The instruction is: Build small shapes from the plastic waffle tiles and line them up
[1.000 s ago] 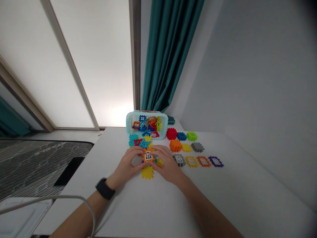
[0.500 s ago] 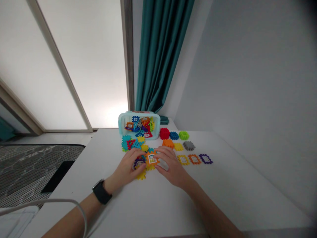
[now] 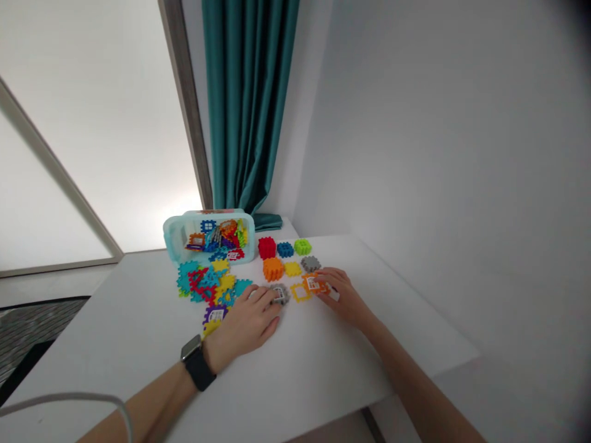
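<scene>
My right hand (image 3: 344,298) pinches an orange window piece (image 3: 313,283) by its right side, over the row of flat pieces. Just left of it lies a yellow square frame piece (image 3: 300,292). The outstretched fingers of my left hand (image 3: 253,320) rest at a grey window piece (image 3: 280,295), thumb apart from it. Partly behind that hand are a purple window piece (image 3: 215,314) and a yellow notched piece (image 3: 211,327). A loose heap of turquoise, red and yellow notched pieces (image 3: 203,282) spreads to the upper left. What lies beneath my right fingers is partly hidden.
A light-blue plastic bin (image 3: 173,243) of mixed pieces stands at the back left. Beside it are red (image 3: 266,247), blue (image 3: 285,249), green (image 3: 303,247), orange (image 3: 273,269), yellow (image 3: 292,269) and grey stacks (image 3: 311,264). A cable (image 3: 69,397) crosses the lower left.
The view has turned right. My right hand has moved right with the orange window piece, away from the heap. My left hand has shifted right to the grey window piece.
</scene>
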`<state>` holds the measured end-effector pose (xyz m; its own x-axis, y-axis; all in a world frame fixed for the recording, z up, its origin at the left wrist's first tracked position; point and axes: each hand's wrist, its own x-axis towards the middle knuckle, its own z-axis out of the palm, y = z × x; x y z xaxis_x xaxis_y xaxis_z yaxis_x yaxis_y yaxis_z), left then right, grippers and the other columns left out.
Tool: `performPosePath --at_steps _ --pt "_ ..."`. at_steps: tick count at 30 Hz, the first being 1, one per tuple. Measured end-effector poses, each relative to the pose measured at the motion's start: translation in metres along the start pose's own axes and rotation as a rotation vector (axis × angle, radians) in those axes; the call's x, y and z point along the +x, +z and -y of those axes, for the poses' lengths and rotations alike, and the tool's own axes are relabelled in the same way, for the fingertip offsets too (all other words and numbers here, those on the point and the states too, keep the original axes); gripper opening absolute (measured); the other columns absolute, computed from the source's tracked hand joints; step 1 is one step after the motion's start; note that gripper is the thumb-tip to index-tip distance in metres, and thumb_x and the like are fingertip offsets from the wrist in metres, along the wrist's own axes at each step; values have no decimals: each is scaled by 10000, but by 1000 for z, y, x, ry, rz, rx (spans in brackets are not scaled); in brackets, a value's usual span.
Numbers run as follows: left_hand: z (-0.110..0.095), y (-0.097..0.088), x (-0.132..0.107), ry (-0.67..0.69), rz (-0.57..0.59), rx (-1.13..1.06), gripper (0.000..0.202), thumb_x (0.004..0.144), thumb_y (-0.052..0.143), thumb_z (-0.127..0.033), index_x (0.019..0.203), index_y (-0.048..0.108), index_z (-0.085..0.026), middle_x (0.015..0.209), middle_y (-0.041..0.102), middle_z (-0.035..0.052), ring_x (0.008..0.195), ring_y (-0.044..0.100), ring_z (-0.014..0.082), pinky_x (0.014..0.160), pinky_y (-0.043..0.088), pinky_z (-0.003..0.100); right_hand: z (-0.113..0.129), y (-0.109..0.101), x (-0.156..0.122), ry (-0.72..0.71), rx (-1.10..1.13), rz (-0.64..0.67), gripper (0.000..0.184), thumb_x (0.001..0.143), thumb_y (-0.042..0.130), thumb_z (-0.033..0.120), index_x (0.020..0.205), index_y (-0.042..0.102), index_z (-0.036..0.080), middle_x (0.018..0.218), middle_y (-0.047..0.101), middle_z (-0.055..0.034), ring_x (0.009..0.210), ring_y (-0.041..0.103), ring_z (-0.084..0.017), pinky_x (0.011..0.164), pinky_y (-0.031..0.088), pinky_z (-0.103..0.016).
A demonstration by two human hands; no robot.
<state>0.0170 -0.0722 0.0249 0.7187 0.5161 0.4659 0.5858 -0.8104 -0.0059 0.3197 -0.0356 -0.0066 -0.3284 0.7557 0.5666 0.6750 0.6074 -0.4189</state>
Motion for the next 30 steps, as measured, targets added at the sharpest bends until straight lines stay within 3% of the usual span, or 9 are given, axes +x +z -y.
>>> performPosePath --at_steps 10,18,30 --pt "-22 32 26 108 25 -3 74 929 579 -231 975 630 -202 1088 653 104 1075 579 277 1053 391 501 -40 -16 -13 104 -15 105 259 886 668 289 1142 694 263 1230 700 -88 1272 560 -284 1082 438 -539" --pt "-22 32 12 62 -4 -10 136 937 534 -204 1017 644 -205 1166 658 106 1091 579 275 1064 379 511 -47 -9 -13 98 -41 157 250 874 691 261 1123 686 273 1264 694 -76 1348 512 -291 1116 370 -568" --pt "-21 32 13 43 6 -16 180 935 514 -204 1055 648 -217 1161 653 104 1080 575 272 1059 397 507 -49 -8 -13 128 -46 181 222 873 692 270 1094 699 279 1272 694 -77 1352 510 -290 1119 369 -582"
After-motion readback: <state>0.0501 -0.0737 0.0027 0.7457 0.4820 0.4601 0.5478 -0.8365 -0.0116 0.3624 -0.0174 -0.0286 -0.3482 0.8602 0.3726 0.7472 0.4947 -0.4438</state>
